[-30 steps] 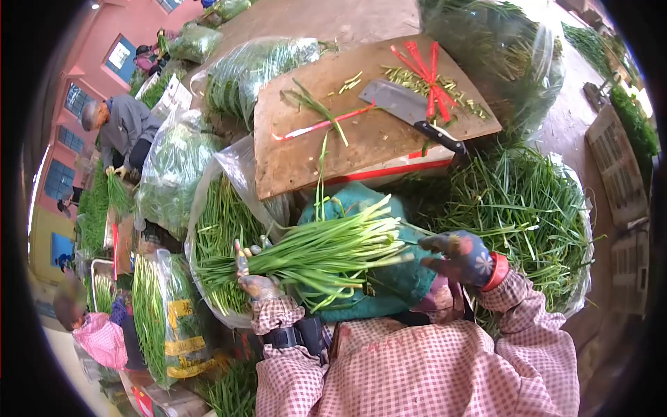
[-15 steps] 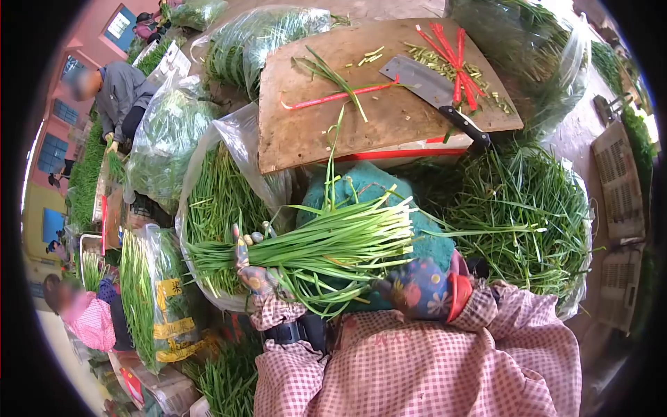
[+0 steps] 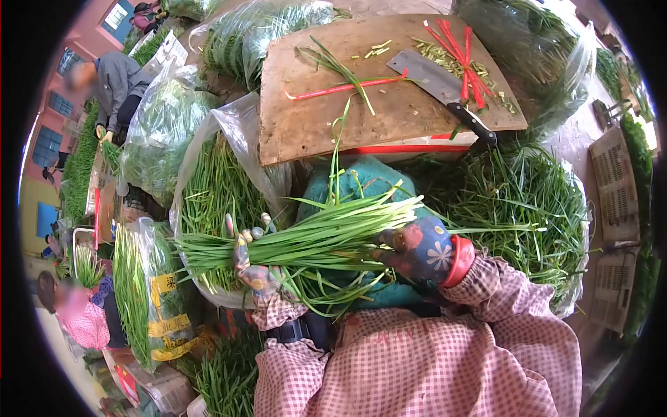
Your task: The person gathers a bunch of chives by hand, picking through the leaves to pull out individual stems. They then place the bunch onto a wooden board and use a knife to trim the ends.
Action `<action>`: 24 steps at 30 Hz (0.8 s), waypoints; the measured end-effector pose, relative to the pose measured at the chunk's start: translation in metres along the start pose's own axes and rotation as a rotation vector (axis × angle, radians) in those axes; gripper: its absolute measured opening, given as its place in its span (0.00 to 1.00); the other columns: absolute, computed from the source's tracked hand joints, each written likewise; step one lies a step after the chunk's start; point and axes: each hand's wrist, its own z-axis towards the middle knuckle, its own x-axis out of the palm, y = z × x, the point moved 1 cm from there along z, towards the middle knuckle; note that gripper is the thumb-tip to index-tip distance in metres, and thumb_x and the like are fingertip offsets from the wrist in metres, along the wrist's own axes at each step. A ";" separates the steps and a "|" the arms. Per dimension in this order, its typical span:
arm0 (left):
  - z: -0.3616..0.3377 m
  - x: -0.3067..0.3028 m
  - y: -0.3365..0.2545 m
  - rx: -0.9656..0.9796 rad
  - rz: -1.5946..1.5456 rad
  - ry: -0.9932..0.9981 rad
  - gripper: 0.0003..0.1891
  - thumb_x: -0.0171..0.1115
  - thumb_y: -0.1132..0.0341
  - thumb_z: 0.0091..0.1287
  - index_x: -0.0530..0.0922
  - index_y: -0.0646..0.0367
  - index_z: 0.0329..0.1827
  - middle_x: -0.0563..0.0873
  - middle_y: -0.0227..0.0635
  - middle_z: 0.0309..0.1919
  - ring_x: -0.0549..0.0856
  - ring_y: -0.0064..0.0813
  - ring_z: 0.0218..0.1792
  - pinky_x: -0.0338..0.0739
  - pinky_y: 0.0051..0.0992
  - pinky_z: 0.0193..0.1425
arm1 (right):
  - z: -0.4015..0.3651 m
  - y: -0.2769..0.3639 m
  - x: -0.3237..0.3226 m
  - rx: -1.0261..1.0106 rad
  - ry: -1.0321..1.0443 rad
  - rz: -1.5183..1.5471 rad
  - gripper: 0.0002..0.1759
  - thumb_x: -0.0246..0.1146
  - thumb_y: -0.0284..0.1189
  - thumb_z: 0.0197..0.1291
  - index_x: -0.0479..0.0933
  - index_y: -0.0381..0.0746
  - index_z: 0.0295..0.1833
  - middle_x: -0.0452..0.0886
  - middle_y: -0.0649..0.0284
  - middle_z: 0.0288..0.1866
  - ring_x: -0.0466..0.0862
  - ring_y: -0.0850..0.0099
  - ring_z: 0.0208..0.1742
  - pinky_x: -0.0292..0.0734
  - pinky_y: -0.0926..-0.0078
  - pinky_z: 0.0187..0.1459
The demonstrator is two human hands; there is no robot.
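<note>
A bundle of garlic chives (image 3: 323, 236) lies across in front of me, pale stem ends to the right and green tips to the left. My left hand (image 3: 257, 270), in a patterned glove, is wrapped round its leafy part from below. At the stem end, my right hand (image 3: 425, 249), in a blue flowered glove with a red cuff, has its fingers bent against the lower stems; its fingertips are partly hidden. Loose blades droop below the bundle between both hands. Beneath it is a teal cloth (image 3: 358, 175).
A wooden board (image 3: 313, 125) ahead bears a cleaver (image 3: 434, 82), red ties (image 3: 467, 62) and cut stem pieces. Left stands an open plastic bag of chives (image 3: 219, 187); right is a heap of loose blades (image 3: 514, 215). Other people work at far left.
My right hand has moved up and slightly left, from below the stem end to the lower stems. My left hand keeps its hold, and the bundle now tilts up a little at the right.
</note>
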 end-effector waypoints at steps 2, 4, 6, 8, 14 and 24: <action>0.001 0.004 0.001 0.015 0.009 0.023 0.26 0.47 0.69 0.63 0.52 0.57 0.65 0.77 0.27 0.28 0.75 0.25 0.33 0.63 0.45 0.60 | 0.002 0.002 0.007 -0.036 -0.014 -0.021 0.14 0.61 0.38 0.47 0.77 0.40 0.34 0.76 0.56 0.24 0.77 0.60 0.24 0.71 0.64 0.25; 0.001 0.006 0.001 0.019 -0.009 0.034 0.26 0.47 0.69 0.63 0.52 0.57 0.65 0.77 0.27 0.28 0.76 0.25 0.34 0.63 0.45 0.61 | 0.004 0.007 0.014 -0.063 -0.047 -0.043 0.14 0.60 0.38 0.47 0.75 0.39 0.36 0.75 0.56 0.23 0.77 0.60 0.23 0.70 0.64 0.25; 0.000 0.006 -0.001 0.017 -0.014 0.041 0.26 0.47 0.68 0.64 0.52 0.57 0.65 0.77 0.28 0.29 0.76 0.26 0.34 0.63 0.44 0.61 | 0.008 0.013 0.018 -0.138 -0.118 -0.056 0.14 0.59 0.37 0.48 0.74 0.39 0.36 0.73 0.57 0.20 0.75 0.60 0.21 0.69 0.64 0.23; 0.002 -0.001 -0.002 0.018 -0.009 0.038 0.25 0.47 0.68 0.64 0.53 0.56 0.65 0.77 0.28 0.28 0.76 0.26 0.34 0.63 0.45 0.61 | 0.009 0.015 0.036 -0.115 -0.183 -0.198 0.12 0.58 0.37 0.49 0.73 0.40 0.33 0.72 0.58 0.17 0.74 0.60 0.18 0.68 0.64 0.20; 0.001 0.002 -0.005 0.007 0.003 -0.092 0.24 0.48 0.67 0.63 0.57 0.58 0.63 0.76 0.28 0.27 0.75 0.26 0.32 0.66 0.45 0.57 | 0.004 0.017 0.028 -0.089 -0.157 0.172 0.05 0.60 0.31 0.51 0.75 0.40 0.30 0.75 0.61 0.20 0.75 0.68 0.17 0.68 0.73 0.19; 0.004 -0.009 -0.002 -0.049 0.089 -0.273 0.20 0.41 0.67 0.66 0.59 0.62 0.61 0.73 0.27 0.26 0.73 0.27 0.30 0.69 0.40 0.52 | -0.044 -0.015 0.022 -0.038 -0.161 1.289 0.11 0.63 0.31 0.51 0.73 0.35 0.27 0.76 0.67 0.20 0.71 0.82 0.16 0.64 0.86 0.18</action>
